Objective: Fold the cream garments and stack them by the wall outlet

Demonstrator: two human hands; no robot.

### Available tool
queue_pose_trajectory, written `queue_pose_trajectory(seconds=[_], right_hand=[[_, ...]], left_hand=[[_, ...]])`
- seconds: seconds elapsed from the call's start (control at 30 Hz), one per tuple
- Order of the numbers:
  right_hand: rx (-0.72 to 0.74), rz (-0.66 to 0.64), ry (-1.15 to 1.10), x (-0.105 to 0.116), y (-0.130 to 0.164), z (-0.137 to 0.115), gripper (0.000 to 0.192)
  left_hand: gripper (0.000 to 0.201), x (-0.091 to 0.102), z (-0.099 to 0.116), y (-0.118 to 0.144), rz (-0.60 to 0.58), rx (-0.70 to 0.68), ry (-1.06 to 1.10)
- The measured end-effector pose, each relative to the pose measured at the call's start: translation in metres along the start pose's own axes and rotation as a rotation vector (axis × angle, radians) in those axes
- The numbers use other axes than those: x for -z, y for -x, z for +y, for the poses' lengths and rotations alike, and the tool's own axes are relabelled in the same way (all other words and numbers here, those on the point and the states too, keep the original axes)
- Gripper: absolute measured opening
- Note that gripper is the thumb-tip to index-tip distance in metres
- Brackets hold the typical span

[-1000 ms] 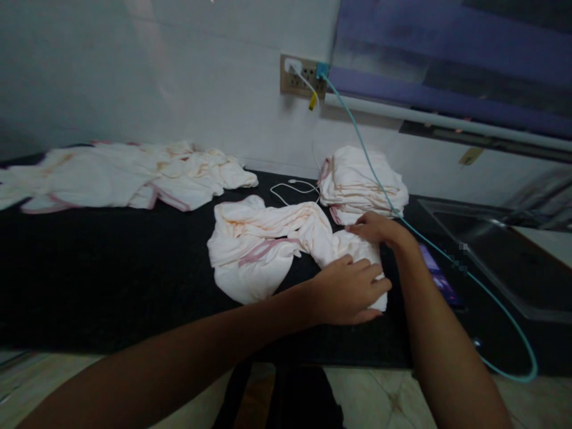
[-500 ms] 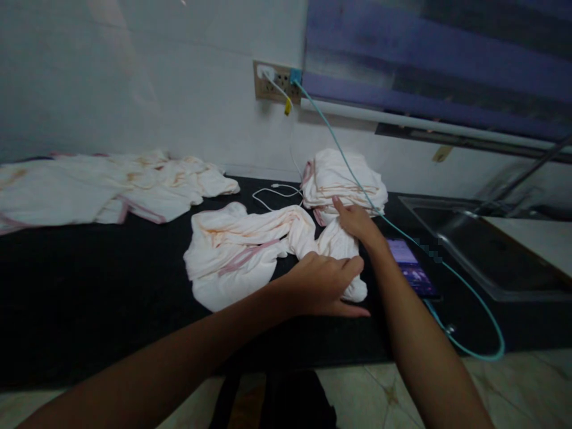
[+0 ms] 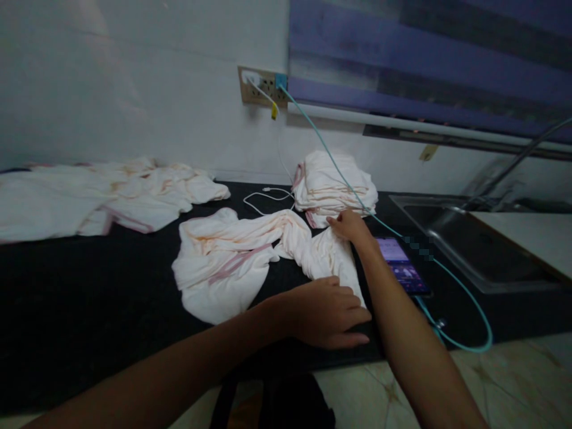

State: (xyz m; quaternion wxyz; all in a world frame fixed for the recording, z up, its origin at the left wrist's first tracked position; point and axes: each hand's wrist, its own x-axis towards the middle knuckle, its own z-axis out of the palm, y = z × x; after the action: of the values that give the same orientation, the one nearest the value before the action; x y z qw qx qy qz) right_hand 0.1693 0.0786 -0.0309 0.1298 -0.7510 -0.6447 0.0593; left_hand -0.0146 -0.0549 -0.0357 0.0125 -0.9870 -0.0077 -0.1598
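A white garment with pink trim (image 3: 223, 262) and brownish stains lies rumpled on the black counter. Its twisted right part (image 3: 329, 253) reaches to both of my hands. My left hand (image 3: 328, 313) rests palm down at the near end of this part, fingers stretched out, thumb apart. At its far edge, my right hand (image 3: 351, 229) has its fingers closed in a pinch on the cloth. Just behind the right hand stands a stack of folded white cloths (image 3: 335, 185).
More white garments (image 3: 134, 196) lie along the wall at left. A lit phone (image 3: 402, 266) on a teal cable (image 3: 465, 280) is right of my right arm. Farther right is a metal sink (image 3: 473, 250) with a white board (image 3: 527, 238). A white cable (image 3: 268, 193) lies by the stack.
My left hand has moved a little toward the counter's front edge, its fingers straighter. The garment's right part is now flatter and stretched nearer to me. My right hand has shifted slightly down and left.
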Motion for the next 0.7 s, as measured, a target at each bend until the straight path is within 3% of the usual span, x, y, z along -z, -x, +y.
queue_pose_trajectory(seconds=[0.13, 0.2, 0.33, 0.47, 0.6, 0.7], right_hand=[[0.028, 0.100, 0.052, 0.014, 0.010, -0.008, 0.040], [0.071, 0.099, 0.051, 0.020, 0.019, -0.016, 0.037], [0.101, -0.117, 0.076, 0.023, 0.040, -0.037, 0.035], [0.074, -0.263, 0.110, 0.018, 0.054, -0.052, 0.034], [0.022, -0.161, 0.078, 0.009, 0.065, -0.054, 0.040], [0.050, -0.022, 0.034, -0.004, 0.079, -0.048, 0.040]], left_hand=[[0.032, 0.001, 0.001, -0.002, 0.033, 0.014, 0.017], [0.031, 0.003, -0.004, -0.001, 0.062, 0.121, -0.014], [0.035, 0.002, -0.021, 0.007, -0.002, 0.508, -0.084], [0.041, -0.001, -0.033, 0.015, -0.076, 0.658, -0.044], [0.047, 0.003, -0.032, 0.015, -0.107, 0.762, -0.001], [0.047, 0.010, -0.031, 0.013, -0.131, 0.754, -0.029]])
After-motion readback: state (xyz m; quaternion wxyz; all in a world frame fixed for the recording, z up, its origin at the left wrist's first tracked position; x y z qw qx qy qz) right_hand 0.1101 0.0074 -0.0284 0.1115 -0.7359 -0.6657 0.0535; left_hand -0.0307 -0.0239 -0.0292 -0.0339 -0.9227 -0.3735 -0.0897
